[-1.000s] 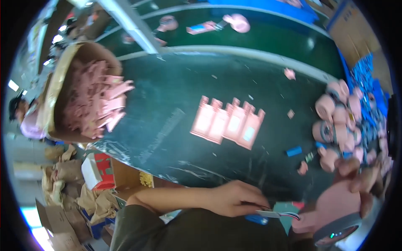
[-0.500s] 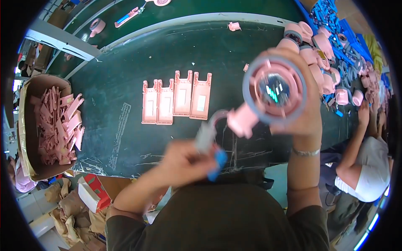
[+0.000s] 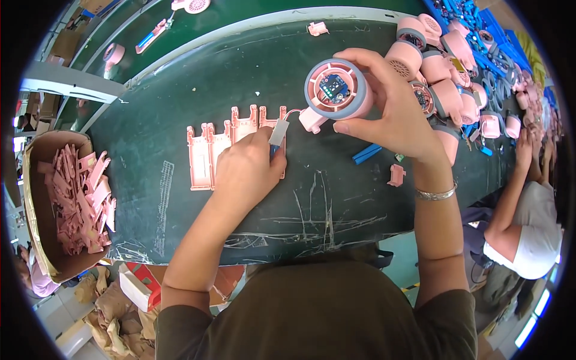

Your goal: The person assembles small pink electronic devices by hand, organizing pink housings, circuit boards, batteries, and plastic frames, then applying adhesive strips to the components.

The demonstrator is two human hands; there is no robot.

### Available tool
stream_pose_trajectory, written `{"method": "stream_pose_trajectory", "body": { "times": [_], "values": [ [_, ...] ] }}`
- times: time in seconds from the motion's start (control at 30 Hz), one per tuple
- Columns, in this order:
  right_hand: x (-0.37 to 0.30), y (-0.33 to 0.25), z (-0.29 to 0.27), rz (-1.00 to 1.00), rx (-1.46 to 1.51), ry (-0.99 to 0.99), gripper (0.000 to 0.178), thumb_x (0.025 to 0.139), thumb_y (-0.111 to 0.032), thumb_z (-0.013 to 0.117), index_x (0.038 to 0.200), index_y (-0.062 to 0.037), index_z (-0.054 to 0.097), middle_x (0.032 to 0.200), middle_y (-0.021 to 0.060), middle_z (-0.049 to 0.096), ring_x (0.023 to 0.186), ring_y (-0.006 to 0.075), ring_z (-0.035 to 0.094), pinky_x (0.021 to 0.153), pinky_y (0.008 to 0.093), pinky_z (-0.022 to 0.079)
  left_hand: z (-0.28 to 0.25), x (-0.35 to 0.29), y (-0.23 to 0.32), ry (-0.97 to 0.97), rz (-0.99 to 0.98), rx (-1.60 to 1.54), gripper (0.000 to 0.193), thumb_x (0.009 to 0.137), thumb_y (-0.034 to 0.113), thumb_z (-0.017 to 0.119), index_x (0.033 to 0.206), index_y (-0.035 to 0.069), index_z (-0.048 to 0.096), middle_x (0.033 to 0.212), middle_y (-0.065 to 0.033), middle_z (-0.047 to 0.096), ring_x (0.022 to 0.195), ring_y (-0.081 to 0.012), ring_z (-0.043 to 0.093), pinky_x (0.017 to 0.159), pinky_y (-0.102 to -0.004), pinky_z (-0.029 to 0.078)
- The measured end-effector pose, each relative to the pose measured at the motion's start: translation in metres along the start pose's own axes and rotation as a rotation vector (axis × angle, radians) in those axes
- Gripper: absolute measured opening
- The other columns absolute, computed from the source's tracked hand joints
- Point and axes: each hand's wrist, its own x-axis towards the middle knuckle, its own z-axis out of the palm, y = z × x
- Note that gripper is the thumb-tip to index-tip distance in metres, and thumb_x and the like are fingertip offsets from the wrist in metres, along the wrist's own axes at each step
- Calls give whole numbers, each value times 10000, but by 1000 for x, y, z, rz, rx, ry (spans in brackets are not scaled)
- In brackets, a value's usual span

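Observation:
My right hand [image 3: 393, 111] is closed round a pink fan head [image 3: 360, 105] with a grey ring, its round opening showing a blue circuit board [image 3: 333, 88]. Thin wires run from its short pink neck [image 3: 312, 120] to a blue battery with a grey-white piece [image 3: 279, 132] on it. My left hand [image 3: 249, 165] pinches that battery over a row of pink handle shells [image 3: 201, 162]. Several of these shells lie side by side, open face up, and my left hand partly covers those at the right of the row.
An open cardboard box [image 3: 36, 198] of pink parts stands at the left. Pink fan heads [image 3: 444, 99] and blue batteries [image 3: 462, 15] pile up at the right. Near my right wrist lie a blue stick-shaped piece [image 3: 366, 154] and a small pink part [image 3: 396, 174]. Another person's arm [image 3: 510, 192] reaches in at far right.
My left hand has moved forward with the battery, from near the table's front edge to the pink shells. My right hand has carried the fan head left and forward.

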Motion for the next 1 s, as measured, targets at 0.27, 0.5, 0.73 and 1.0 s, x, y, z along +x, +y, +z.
{"method": "stream_pose_trajectory", "body": {
  "times": [0.27, 0.5, 0.73, 1.0],
  "values": [
    [67, -5, -47, -126, 27, -52, 746, 607, -128, 811, 1246, -21, 441, 1165, 66, 526, 1095, 158, 506, 964, 306, 394, -56, 53, 1, 330, 90, -92, 172, 736, 130, 651, 884, 49, 624, 603, -107, 579, 511, -223, 593, 505, -331, 470],
    [201, 80, -66, 214, -331, 44, 669, 592, -318, 814, 1106, 24, 557, 1061, 133, 599, 945, 205, 589, 809, 297, 467, -74, 245, -66, 199, 33, 682, 254, 813, 292, 532, 921, 77, 613, 857, -179, 653, 775, -347, 642, 692, -468, 511],
    [154, 19, -103, -55, -624, -298, 544, 756, -330, 698, 1159, 2, 543, 1037, 180, 608, 951, 242, 599, 811, 319, 476, -68, 274, -126, 241, 180, 431, 458, 839, 256, 573, 1251, 78, 478, 1099, -204, 594, 956, -329, 612, 808, -420, 482],
    [-31, 19, -99, -1, -957, -515, 432, 693, -170, 723, 1098, -141, 576, 1072, 91, 552, 1055, 248, 538, 789, 377, 485, -50, 158, -59, 89, 253, -220, 384, 821, 52, 622, 1195, 33, 533, 1094, -111, 603, 800, -145, 637, 689, -273, 508]
  ]
}}
